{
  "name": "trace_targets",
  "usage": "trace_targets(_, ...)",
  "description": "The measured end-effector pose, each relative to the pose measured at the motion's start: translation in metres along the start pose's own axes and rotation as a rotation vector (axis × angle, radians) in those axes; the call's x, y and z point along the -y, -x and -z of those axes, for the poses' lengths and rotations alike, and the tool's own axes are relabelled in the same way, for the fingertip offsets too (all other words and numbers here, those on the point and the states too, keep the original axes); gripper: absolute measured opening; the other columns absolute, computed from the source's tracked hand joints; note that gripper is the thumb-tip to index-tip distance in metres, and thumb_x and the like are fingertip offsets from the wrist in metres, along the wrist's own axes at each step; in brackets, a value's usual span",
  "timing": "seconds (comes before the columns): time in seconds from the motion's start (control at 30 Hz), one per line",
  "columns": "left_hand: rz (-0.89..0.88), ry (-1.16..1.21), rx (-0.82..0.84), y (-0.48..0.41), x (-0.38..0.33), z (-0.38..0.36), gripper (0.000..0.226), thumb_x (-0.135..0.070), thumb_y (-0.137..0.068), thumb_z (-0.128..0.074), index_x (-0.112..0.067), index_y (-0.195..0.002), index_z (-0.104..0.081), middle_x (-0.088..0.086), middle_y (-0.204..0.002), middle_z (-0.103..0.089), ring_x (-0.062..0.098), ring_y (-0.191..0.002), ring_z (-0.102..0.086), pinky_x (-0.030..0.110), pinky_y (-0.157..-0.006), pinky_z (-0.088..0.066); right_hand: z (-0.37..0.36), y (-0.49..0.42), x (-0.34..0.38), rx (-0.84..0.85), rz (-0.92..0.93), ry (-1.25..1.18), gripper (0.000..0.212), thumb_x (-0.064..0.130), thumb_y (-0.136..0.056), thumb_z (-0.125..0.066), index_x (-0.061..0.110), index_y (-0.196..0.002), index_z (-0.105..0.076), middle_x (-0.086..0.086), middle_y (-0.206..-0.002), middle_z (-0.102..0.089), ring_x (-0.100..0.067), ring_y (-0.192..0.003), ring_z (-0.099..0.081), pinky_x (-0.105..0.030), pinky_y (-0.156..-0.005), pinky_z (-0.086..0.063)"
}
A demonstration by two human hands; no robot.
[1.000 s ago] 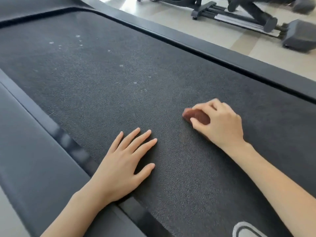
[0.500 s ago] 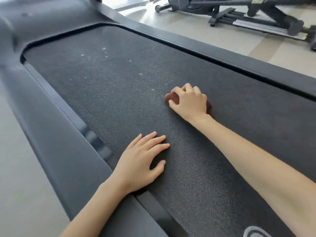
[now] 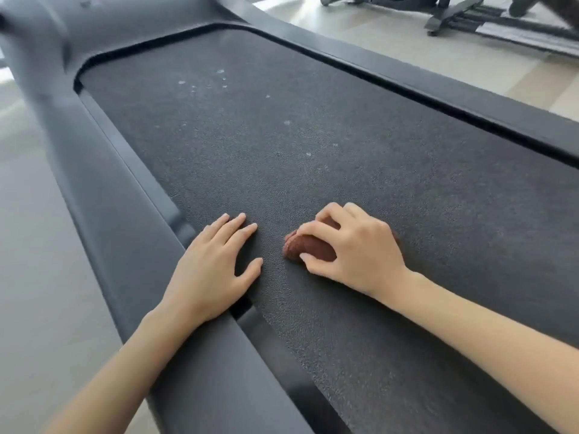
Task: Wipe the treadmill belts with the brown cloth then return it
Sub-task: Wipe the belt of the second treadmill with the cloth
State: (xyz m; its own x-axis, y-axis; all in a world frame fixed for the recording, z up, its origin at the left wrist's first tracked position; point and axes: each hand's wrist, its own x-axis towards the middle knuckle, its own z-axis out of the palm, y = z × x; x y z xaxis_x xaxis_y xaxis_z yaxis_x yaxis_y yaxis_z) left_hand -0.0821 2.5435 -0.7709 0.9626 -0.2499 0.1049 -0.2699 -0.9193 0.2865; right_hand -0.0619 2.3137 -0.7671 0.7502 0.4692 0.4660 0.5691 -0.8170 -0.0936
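The right grip (image 3: 357, 249) was clenched round the brown cloth (image 3: 308, 247), which was bunched into a small wad and pressed down on the treadmill belt (image 3: 282, 120). The curled fingers (image 3: 313, 230) arched over the top of the wad while the thumb (image 3: 316, 261) pinched it from the near side, so that only its left end showed past the knuckles. The back of that hand faced up, the wrist was low, and the bare forearm ran from it to the lower right corner, lying just above the belt. The left grip (image 3: 213, 270) was released and held nothing: it lay flat, palm down, fingers straight and close together and pointing away from the person, thumb spread out towards the cloth. Its fingers and thumb rested on the belt, its heel sat over the edge where the belt met the left side rail (image 3: 125, 214), and its forearm crossed that rail towards the lower left. The two hands were near each other but apart, with a strip of bare belt between thumb and cloth. Farther up the dark, grainy belt, well away from both hands, lay a scatter of pale specks (image 3: 219, 79). The right side rail (image 3: 438, 86) bordered the belt on the far side, pale floor (image 3: 31, 277) lay on both sides, and the base of another exercise machine (image 3: 454, 14) stood at the top right.
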Motion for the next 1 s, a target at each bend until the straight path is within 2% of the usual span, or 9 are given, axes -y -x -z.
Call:
trace_targets(0.13,0.010,0.038,-0.016,0.000,0.001,0.002,0.058,-0.045,-0.083,-0.047,-0.021,-0.136,-0.048,-0.002,-0.147,-0.040,0.020,-0.140,-0.027,0.041,-0.115,-0.023,-0.028,-0.059,-0.014,0.022,-0.149,0.054,0.032,0.049,-0.076,-0.065,0.029,-0.102,-0.066,-0.002,-0.097,-0.059,-0.026,-0.086,-0.056,-0.027,-0.060,-0.037)
trace_targets(0.23,0.008,0.033,-0.013,0.000,0.000,0.004,0.052,-0.036,-0.088,-0.057,-0.021,-0.137,-0.047,-0.002,-0.148,-0.038,0.019,-0.141,-0.025,0.039,-0.116,-0.021,-0.046,-0.097,-0.023,0.052,-0.221,0.093,0.036,0.050,-0.081,-0.058,0.030,-0.111,-0.061,-0.003,-0.106,-0.055,-0.027,-0.096,-0.053,-0.029,-0.066,-0.035)
trace_targets(0.37,0.007,0.029,-0.006,0.002,0.001,0.005,0.051,-0.034,-0.090,-0.054,-0.023,-0.139,-0.044,-0.004,-0.149,-0.036,0.016,-0.142,-0.022,0.031,-0.117,-0.015,-0.049,-0.104,-0.019,0.054,-0.288,0.128,0.036,0.047,-0.085,-0.054,0.027,-0.115,-0.059,-0.005,-0.111,-0.053,-0.029,-0.098,-0.051,-0.032,-0.070,-0.038)
trace_targets(0.53,0.018,0.010,0.022,0.006,-0.001,0.007,0.050,-0.034,-0.092,-0.051,-0.025,-0.140,-0.042,-0.007,-0.151,-0.033,0.012,-0.142,-0.019,0.026,-0.115,-0.013,-0.017,-0.045,0.008,0.092,-0.160,0.096,0.034,0.047,-0.086,-0.050,0.026,-0.112,-0.058,-0.003,-0.110,-0.053,-0.027,-0.094,-0.050,-0.033,-0.071,-0.041)
trace_targets(0.67,0.019,-0.012,0.041,0.006,-0.003,0.007,0.051,-0.034,-0.093,-0.050,-0.023,-0.142,-0.039,-0.004,-0.152,-0.031,0.014,-0.143,-0.017,0.028,-0.116,-0.012,0.034,0.047,0.040,0.017,-0.061,0.009,0.025,0.041,-0.077,-0.057,0.024,-0.093,-0.066,-0.002,-0.092,-0.061,-0.025,-0.073,-0.052,-0.033,-0.059,-0.046)
trace_targets(0.8,-0.031,-0.054,0.085,0.004,0.004,0.007,0.055,-0.037,-0.094,-0.047,-0.022,-0.145,-0.033,-0.002,-0.154,-0.026,0.017,-0.144,-0.014,0.032,-0.118,-0.010,0.055,0.111,0.060,0.012,0.006,-0.044,0.021,0.040,-0.076,-0.064,0.029,-0.094,-0.066,0.002,-0.090,-0.061,-0.022,-0.068,-0.049,-0.032,-0.059,-0.047)
trace_targets(0.9,-0.104,-0.110,0.160,-0.001,0.027,0.012,0.054,-0.047,-0.096,-0.038,-0.033,-0.146,-0.025,-0.008,-0.156,-0.017,0.013,-0.144,-0.009,0.037,-0.118,-0.008,0.043,0.086,0.055,0.003,-0.003,-0.071,0.022,0.043,-0.073,-0.065,0.031,-0.091,-0.066,0.005,-0.087,-0.060,-0.020,-0.069,-0.051,-0.030,-0.057,-0.047)
trace_targets(1.0,-0.097,-0.147,0.186,-0.013,0.059,0.024,0.066,-0.063,-0.085,-0.014,-0.038,-0.146,-0.020,-0.011,-0.156,-0.013,0.010,-0.144,-0.006,0.036,-0.118,-0.005,0.011,0.020,0.050,0.003,-0.008,-0.030,0.023,0.043,-0.071,-0.064,0.030,-0.090,-0.067,0.003,-0.087,-0.061,-0.021,-0.070,-0.054,-0.030,-0.055,-0.047)
